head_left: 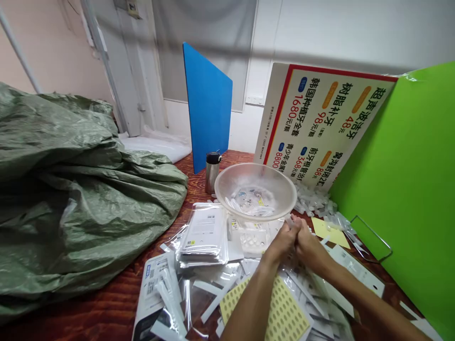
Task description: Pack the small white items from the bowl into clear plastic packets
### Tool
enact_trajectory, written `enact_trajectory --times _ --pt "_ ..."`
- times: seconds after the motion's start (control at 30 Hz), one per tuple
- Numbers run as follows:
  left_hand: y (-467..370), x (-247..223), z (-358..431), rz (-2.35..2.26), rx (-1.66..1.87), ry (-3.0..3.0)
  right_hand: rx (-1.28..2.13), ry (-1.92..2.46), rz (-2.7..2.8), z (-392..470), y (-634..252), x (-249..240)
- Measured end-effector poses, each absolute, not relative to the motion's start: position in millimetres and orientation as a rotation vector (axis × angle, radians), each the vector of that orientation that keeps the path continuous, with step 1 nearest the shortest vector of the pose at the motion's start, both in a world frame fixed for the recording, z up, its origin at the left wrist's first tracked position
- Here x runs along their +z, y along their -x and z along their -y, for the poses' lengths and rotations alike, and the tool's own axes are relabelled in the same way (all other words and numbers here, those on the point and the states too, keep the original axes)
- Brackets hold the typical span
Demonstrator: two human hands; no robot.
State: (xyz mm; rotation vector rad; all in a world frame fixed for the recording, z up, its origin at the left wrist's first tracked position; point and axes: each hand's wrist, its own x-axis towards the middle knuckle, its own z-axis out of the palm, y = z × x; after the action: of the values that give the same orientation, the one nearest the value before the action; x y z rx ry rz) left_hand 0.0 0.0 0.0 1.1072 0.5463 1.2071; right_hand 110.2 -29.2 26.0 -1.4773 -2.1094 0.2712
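Reddish-brown wood grain shows on the surface [88,303] wherever the clutter thins; the left hand [286,234] and right hand [307,241] meet over it, just outside the near-right rim of a frosted plastic bowl [284,189], which sits at eleven o'clock from them. The left fingers pinch a small translucent piece [289,219], held at that rim; the right fingers curl in against the left, and I cannot tell whether they grip it too.

Round the hands, a stack of clear-wrapped printed packs [204,232] lies at nine o'clock; a yellow sheet of oval stickers [284,312] lies at six, partly under the left forearm; a plain yellow paper [327,232] and a bent wire bracket [374,232] are at three; a heap of small whitish pieces [316,201] is at one. A steel tumbler [212,175] with a black lid stands at ten, before an upright blue board [209,109].

Beyond, a price sign in Chinese lettering [320,128] leans at twelve to one; a lime-green panel [401,180] rises at two; a crumpled olive tarpaulin [117,199] bulks at nine to ten; the far wall [337,38] is white.
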Motion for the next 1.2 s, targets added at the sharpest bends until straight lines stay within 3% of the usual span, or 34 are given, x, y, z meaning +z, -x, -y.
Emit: enact_trajectory --times 0.2,0.43,0.57,0.83,0.97,1.2 --pt "2 -3 -3 -0.706 1.281 -0.941 0.141 1.457 2.152 58 -101 32" --pt "2 3 -5 -0.678 1.247 -0.921 -0.198 1.446 2.212 15 -73 131" --pt "2 6 -3 -0.720 1.203 -0.936 0.014 1.659 2.607 -50 -14 144" --pt "-1 -2 -6 -0.774 1.165 -0.912 0.450 1.937 2.763 -105 14 107" --pt "-1 0 -5 -0.733 1.199 -0.945 0.565 1.859 2.706 -103 -10 113" --pt "5 9 3 -0.688 1.195 -1.114 0.369 1.355 2.139 -55 -73 152"
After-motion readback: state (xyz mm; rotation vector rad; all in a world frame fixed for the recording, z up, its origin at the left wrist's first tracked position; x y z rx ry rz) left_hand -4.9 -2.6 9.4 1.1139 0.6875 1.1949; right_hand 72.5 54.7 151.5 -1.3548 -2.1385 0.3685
